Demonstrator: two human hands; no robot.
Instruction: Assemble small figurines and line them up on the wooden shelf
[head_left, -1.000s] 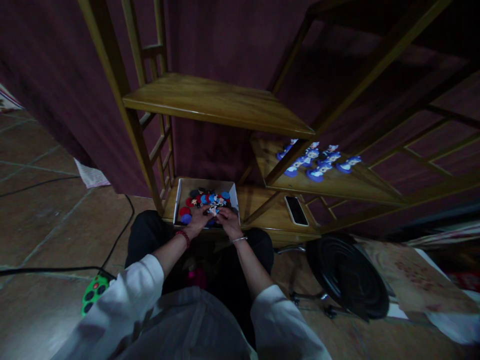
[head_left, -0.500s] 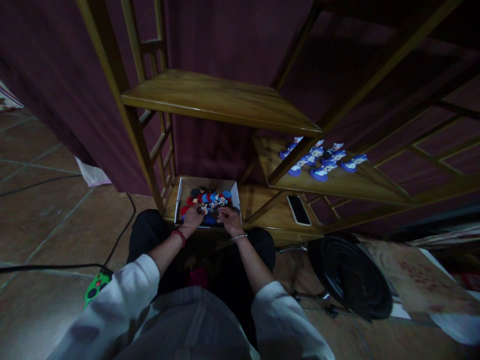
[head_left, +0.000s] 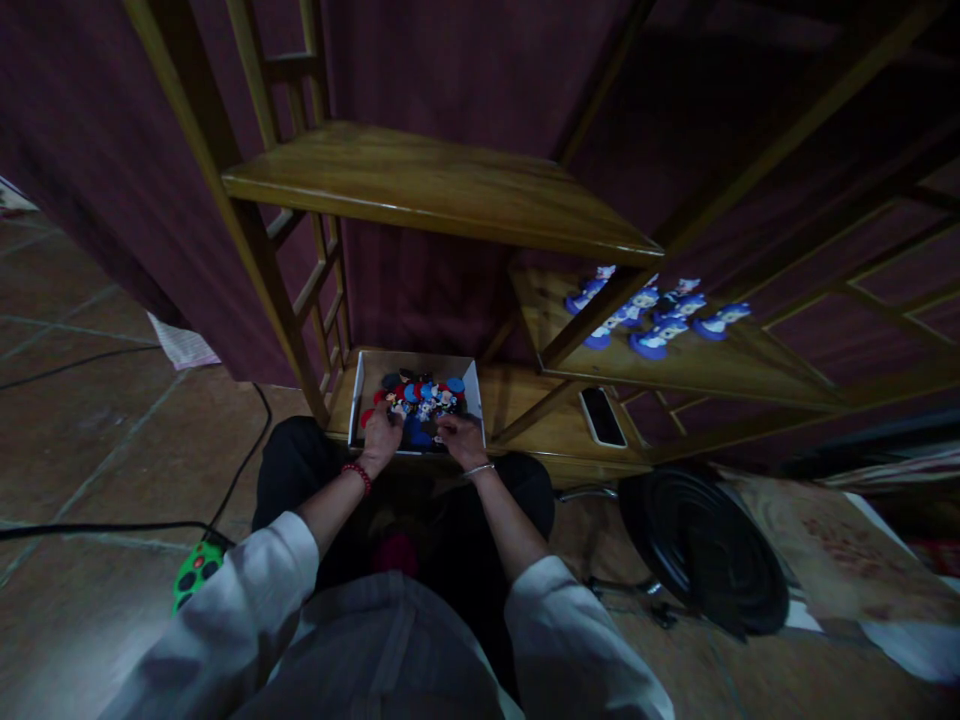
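Observation:
A shallow white-sided box [head_left: 471,390] lies on the lowest wooden shelf, holding a jumble of small figurines [head_left: 424,400] with red, blue and black parts. Over its near left side is my left hand [head_left: 382,434], wearing a red bead bracelet; its fingers curl down among the figurines. My right hand [head_left: 461,440], with a thin bangle at the wrist, reaches into the near right side, fingers drawn together and pointing inward. What either hand's fingertips hold is too small and dark to make out.
Several blue-and-white figurines [head_left: 660,325] on purple bases stand on the shelf to the right. A phone-like dark slab [head_left: 602,417] rests on the lower board. Wooden uprights [head_left: 592,325] and an upper shelf [head_left: 442,185] frame the box. A black round stool [head_left: 701,550] is at right.
My left hand has shifted slightly left, away from the box's middle. The right hand stays near the same corner, its fingers more drawn in. The view has turned slightly.

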